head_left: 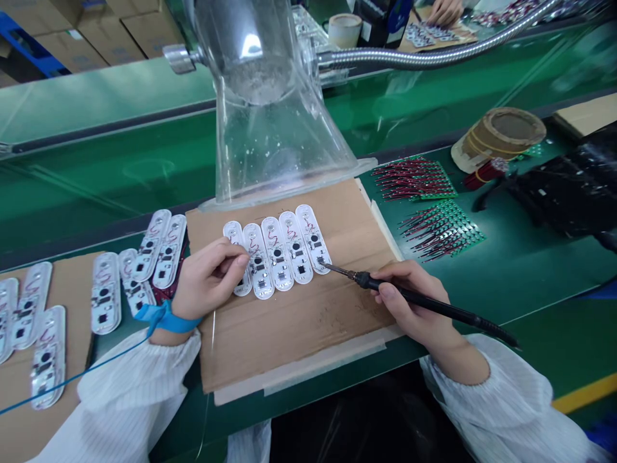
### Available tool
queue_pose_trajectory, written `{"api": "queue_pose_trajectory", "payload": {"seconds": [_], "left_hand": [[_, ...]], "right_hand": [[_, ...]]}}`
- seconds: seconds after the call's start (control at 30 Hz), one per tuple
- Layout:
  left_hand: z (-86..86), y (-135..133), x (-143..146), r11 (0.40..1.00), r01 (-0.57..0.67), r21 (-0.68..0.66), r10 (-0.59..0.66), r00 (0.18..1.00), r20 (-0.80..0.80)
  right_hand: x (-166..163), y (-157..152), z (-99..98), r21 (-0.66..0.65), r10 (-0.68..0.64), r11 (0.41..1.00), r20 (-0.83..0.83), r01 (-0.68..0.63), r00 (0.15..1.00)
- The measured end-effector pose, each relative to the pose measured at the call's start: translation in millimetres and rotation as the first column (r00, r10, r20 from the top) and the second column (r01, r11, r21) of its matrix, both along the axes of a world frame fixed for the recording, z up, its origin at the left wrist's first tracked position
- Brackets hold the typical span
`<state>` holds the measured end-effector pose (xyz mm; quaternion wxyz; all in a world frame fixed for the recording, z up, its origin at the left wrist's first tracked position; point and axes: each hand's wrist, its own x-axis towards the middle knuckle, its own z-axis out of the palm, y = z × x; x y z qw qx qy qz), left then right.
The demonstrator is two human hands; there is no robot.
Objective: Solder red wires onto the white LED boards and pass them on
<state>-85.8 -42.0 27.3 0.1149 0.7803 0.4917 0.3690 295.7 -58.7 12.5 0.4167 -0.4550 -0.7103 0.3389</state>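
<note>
A row of several white oblong circuit boards [276, 253] with red wires and dark chips lies on a cardboard sheet [299, 350]. My right hand [414, 299] grips a soldering iron [434, 306] by its black handle. The iron's tip meets the lower end of the rightmost board [313, 239]. My left hand [211, 275], a blue strap [168, 318] round its wrist, is closed over the left end of the row and partly covers the leftmost board [242, 283]. Whatever its curled fingers may hold is hidden.
A clear fume hood [284, 148] hangs over the boards' far side. More oblong boards [105, 292] lie at left, some stacked. To the right are green panels with red-black wires [441, 228], a tape roll [501, 138] and a black bag [569, 186]. Another person's hand [446, 11] shows beyond.
</note>
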Motion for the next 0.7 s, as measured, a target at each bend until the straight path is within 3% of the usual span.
{"api": "queue_pose_trajectory", "payload": {"seconds": [0.7], "left_hand": [[2.4,0.2,1.3,0.999,0.030,0.037,-0.029,0.999,-0.026]], "right_hand": [[1.0,-0.1,-0.4,0.046,-0.003,0.999,-0.034,0.004,0.999]]}}
